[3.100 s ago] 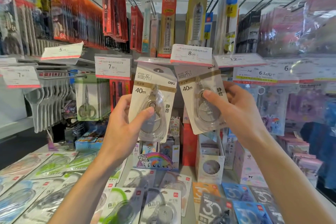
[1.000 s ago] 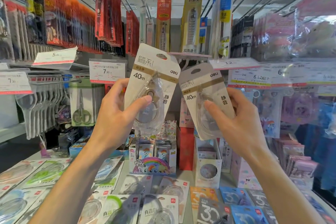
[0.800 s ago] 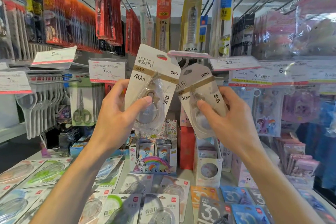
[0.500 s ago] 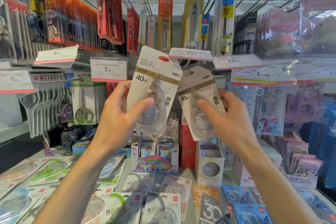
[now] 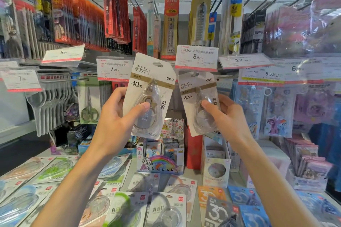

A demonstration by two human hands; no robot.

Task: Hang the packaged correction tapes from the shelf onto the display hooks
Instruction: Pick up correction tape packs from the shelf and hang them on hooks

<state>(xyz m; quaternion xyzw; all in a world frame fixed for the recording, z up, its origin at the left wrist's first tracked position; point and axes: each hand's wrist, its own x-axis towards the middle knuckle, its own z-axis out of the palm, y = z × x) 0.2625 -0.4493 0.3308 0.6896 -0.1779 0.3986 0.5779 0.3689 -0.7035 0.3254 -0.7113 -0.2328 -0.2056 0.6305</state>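
Observation:
My left hand (image 5: 114, 121) grips a white carded correction tape (image 5: 149, 86) marked 40m, held upright and tilted slightly right in the middle of the view. My right hand (image 5: 228, 118) grips a second, matching correction tape pack (image 5: 197, 90). That pack's top edge sits right under the 8.00 price tag (image 5: 196, 58), where a display hook (image 5: 193, 74) pokes out at its hang hole. Whether the hook passes through the hole I cannot tell. Thumbs press on both clear blisters.
Several more carded correction tapes (image 5: 160, 206) lie flat on the shelf (image 5: 190, 173) below. Small boxed goods (image 5: 160, 155) stand at its back. Scissors packs (image 5: 88, 101) hang left, sticker packs (image 5: 276, 108) right, and pen refill packs (image 5: 171, 18) above. Price tags (image 5: 114, 68) line the hook fronts.
The 8.00 price tag has flipped down to face me. My right hand has turned its pack more upright and brought the pack's top under that tag. My left hand has barely moved.

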